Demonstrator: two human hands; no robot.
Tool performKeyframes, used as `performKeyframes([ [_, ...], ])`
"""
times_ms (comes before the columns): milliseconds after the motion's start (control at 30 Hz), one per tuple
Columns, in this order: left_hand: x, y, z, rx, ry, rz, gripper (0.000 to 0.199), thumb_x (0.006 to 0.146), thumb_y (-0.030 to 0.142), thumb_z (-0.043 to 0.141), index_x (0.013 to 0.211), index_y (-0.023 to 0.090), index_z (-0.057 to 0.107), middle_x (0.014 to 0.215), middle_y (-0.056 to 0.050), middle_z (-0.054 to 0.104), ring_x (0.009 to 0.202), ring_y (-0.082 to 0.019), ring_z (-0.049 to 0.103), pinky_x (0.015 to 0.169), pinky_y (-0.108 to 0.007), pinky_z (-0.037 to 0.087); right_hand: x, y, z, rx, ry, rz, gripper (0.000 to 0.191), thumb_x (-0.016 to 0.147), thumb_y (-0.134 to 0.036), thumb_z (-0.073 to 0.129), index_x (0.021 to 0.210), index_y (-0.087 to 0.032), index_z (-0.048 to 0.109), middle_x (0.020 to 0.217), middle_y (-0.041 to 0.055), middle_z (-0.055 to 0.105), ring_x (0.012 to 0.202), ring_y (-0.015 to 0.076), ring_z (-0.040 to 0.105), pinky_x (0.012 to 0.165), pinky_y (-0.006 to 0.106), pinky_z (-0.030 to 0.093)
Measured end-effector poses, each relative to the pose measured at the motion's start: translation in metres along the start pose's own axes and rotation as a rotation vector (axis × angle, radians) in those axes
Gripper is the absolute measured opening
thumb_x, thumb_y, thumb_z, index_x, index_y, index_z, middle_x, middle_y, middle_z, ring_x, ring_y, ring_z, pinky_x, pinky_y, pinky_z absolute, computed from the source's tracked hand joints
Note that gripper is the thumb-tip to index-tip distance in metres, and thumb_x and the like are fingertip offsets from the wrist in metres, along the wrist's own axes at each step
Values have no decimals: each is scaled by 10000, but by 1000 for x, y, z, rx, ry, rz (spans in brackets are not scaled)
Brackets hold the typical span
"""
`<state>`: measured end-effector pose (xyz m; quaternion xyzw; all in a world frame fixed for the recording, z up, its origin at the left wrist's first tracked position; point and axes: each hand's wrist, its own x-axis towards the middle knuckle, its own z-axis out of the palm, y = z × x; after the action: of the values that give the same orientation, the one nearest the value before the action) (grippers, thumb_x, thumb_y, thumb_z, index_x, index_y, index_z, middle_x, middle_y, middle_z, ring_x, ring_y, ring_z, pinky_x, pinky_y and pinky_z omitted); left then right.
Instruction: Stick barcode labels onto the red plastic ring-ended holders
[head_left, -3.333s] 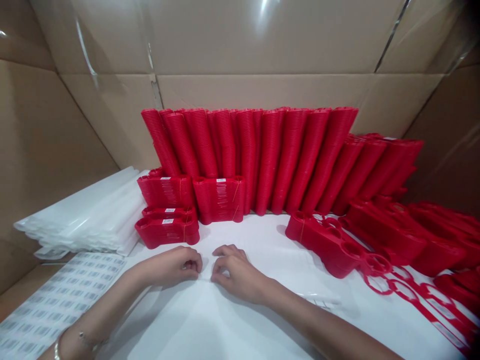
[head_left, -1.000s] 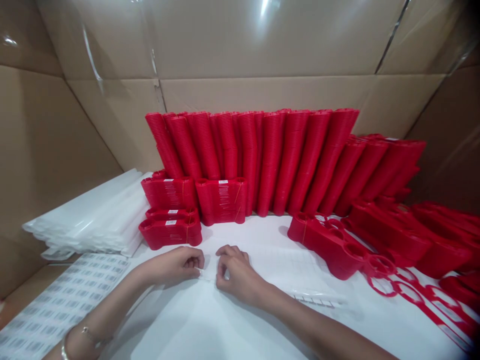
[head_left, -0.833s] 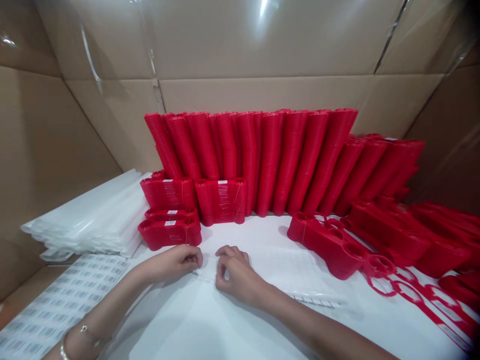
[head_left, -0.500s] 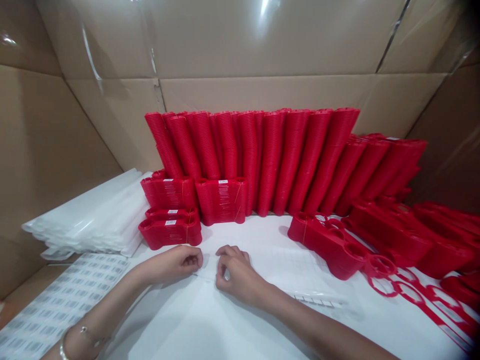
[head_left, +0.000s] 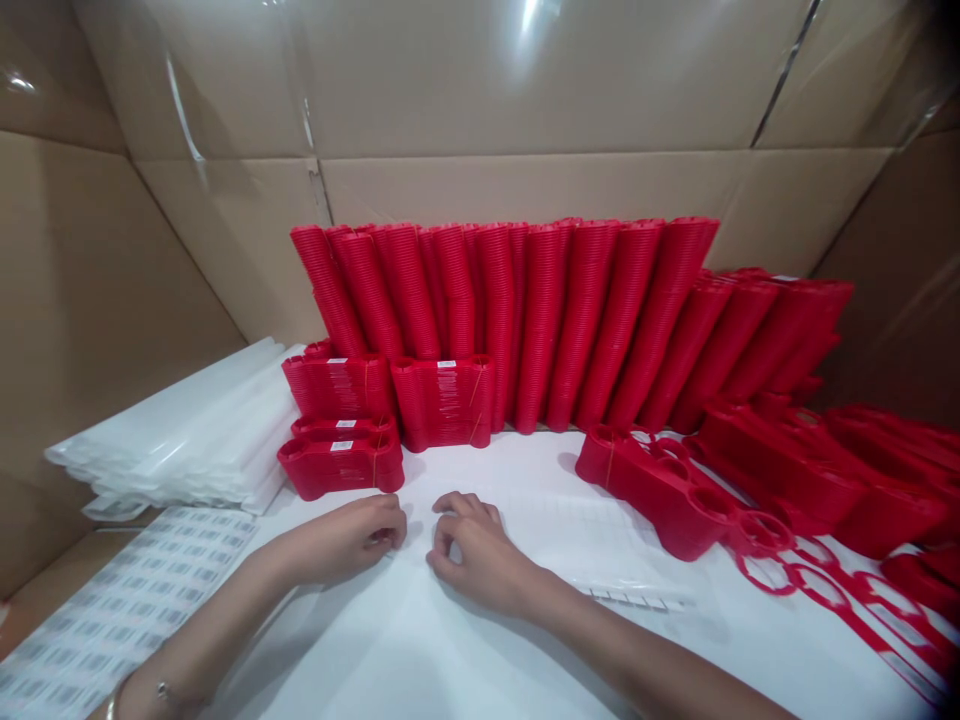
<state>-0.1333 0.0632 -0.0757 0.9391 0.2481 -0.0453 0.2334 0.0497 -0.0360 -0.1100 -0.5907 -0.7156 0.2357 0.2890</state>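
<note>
My left hand (head_left: 356, 540) has its fingers curled together at the left edge of a thin, clear plastic bag; what it pinches, if anything, is too small to make out. Close by on the right, my right hand (head_left: 476, 555) rests on the bag with thumb and fingers apart in a C shape. The plastic bag (head_left: 600, 530) lies flat on the white surface (head_left: 420, 660) and stretches to the right beneath my right hand. Banded red plastic bundles with small white labels, such as this labelled bundle (head_left: 442, 405), stand just behind the hands.
Tall red stacks (head_left: 540, 320) line the back against cardboard walls (head_left: 525, 110). A pile of clear bags (head_left: 180, 430) and a sheet of printed labels (head_left: 127, 600) lie at left. A red bundle (head_left: 652, 490) and loose red ring pieces (head_left: 825, 585) lie at right.
My left hand has turned slightly, its knuckles now more on top, and its forearm has shifted a little. My right hand has barely moved.
</note>
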Motion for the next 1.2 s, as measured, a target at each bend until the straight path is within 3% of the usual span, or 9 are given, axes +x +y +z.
performKeyframes([
  [200, -1, 2, -6, -39, -37, 1, 166, 773, 228, 427, 810, 208, 587, 855, -19, 530, 739, -145, 483, 651, -226, 375, 0, 2, 2, 23, 23, 4, 105, 747, -191, 498, 644, -175, 492, 1075, 44, 510, 1107, 196, 404, 895, 382, 279],
  [467, -2, -2, -6, -84, -34, -62, 188, 690, 212, 495, 877, 207, 512, 864, -9, 517, 761, -153, 471, 656, -230, 376, 0, 1, 3, 33, 30, 10, 97, 749, -176, 501, 653, -172, 487, 1051, 36, 517, 1082, 184, 423, 891, 376, 287],
  [567, -1, 2, -7, -106, -47, -28, 168, 719, 232, 492, 884, 206, 507, 861, -5, 511, 757, -144, 467, 653, -221, 375, 2, 2, 2, 45, 37, 13, 60, 742, -189, 536, 684, -181, 524, 1040, 28, 529, 1061, 192, 436, 906, 384, 289],
  [633, 1, 5, -6, -88, -36, 3, 133, 781, 263, 439, 857, 199, 527, 868, -13, 512, 756, -141, 469, 660, -224, 373, 6, 2, -5, 117, 4, 5, 41, 760, -213, 536, 733, -192, 558, 1026, 26, 541, 1027, 186, 465, 900, 364, 319],
  [733, 4, 6, -2, -26, 1, 10, 214, 839, 292, 362, 769, 180, 531, 823, -23, 511, 727, -141, 466, 647, -230, 366, 5, 2, -32, 285, -55, -7, 163, 841, -248, 436, 839, -191, 588, 981, 36, 564, 905, 145, 534, 820, 281, 401],
  [833, 5, 5, 0, -11, 7, -8, 245, 853, 320, 347, 749, 177, 517, 786, -25, 519, 701, -146, 465, 623, -236, 365, -21, 4, -72, 222, 17, 11, 210, 865, -254, 402, 877, -192, 602, 1002, 33, 566, 910, 140, 533, 790, 255, 411],
  [967, 8, 19, 0, -48, 31, 7, 267, 865, 341, 330, 799, 183, 534, 822, -35, 531, 731, -157, 480, 657, -253, 380, -83, 20, -111, 16, -68, 130, 183, 844, -279, 445, 895, -206, 606, 931, 20, 585, 848, 141, 538, 772, 266, 408],
  [1067, 15, 40, 4, -82, 27, 51, 228, 855, 333, 358, 825, 195, 537, 862, -29, 524, 775, -158, 480, 687, -252, 384, -118, 38, -118, -79, -91, 236, 149, 803, -268, 490, 827, -181, 609, 874, 34, 592, 801, 152, 537, 732, 266, 408],
  [1200, 27, 57, 11, -67, -37, 89, 199, 833, 309, 387, 745, 186, 517, 823, -19, 499, 774, -156, 459, 672, -242, 377, -130, 54, -111, -75, -103, 269, 131, 770, -200, 472, 761, -164, 598, 798, 31, 580, 685, 127, 517, 623, 229, 396],
])
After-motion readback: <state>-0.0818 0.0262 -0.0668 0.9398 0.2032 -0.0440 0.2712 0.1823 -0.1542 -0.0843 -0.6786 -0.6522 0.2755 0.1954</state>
